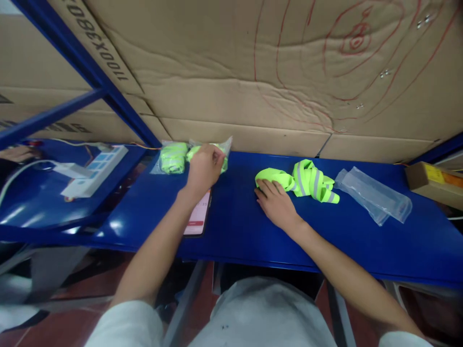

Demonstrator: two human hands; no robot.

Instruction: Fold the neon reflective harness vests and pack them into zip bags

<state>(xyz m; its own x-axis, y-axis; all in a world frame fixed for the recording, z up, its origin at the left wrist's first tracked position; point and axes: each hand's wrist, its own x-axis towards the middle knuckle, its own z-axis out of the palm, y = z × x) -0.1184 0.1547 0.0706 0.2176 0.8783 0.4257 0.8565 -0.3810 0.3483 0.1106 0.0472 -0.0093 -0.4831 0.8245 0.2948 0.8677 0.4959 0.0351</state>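
My left hand [205,169] is at the back of the blue table, its fingers closed on a clear bag holding a fluorescent yellow-green reflective strap [224,165]; the hand partly covers it. Just left lies another bagged reflective strap [173,158], rolled up. My right hand [277,202] rests with fingers extended on the near left end of a loose reflective strap [306,180], which lies looped and tangled with grey stripes showing. Below my left wrist lies a phone [197,217] with its screen lit, partly hidden by the forearm.
Empty clear plastic bags [376,195] lie right of the loose strap. A small cardboard box [434,183] stands at the right end. On the left are a white power strip [97,171] with a plug and cable, a blue frame post [90,62], and another person's hand [16,153]. Cardboard [217,106] walls the back.
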